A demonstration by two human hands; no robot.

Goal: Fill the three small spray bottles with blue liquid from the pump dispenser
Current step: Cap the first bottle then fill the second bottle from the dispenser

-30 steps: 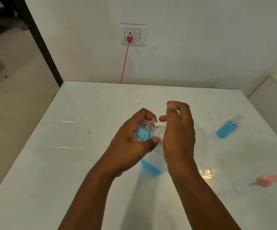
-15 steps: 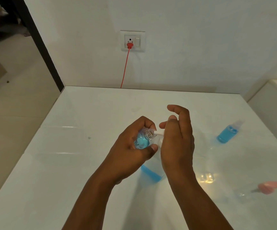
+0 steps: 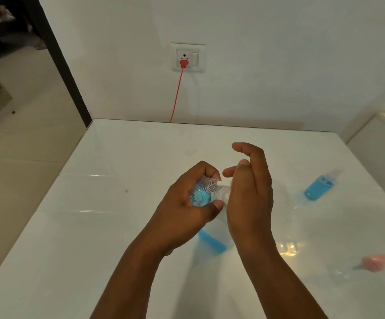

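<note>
My left hand (image 3: pixel 182 208) grips a small clear spray bottle (image 3: pixel 202 195), uncapped and partly filled with blue liquid. Its open neck sits against the white nozzle (image 3: pixel 223 185) of the pump dispenser (image 3: pixel 212 241), which stands on the white table (image 3: pixel 94 226) with blue liquid low in its clear body. My right hand (image 3: pixel 249 194) rests over the pump head with the fingers raised and loosely curved; the pump head itself is hidden under the palm. A second small bottle (image 3: pixel 318 189), filled blue and capped, lies at the right.
A pink spray cap (image 3: pixel 380 262) with a clear part beside it lies at the near right. A small clear glinting item (image 3: pixel 288 248) lies right of the dispenser. A red cord (image 3: pixel 176 95) runs from the wall socket (image 3: pixel 188 57) behind the table's far edge.
My right hand's fingers have uncurled and lifted off the pump head. My left hand still holds the small bottle at the nozzle. The view has tilted slightly.
</note>
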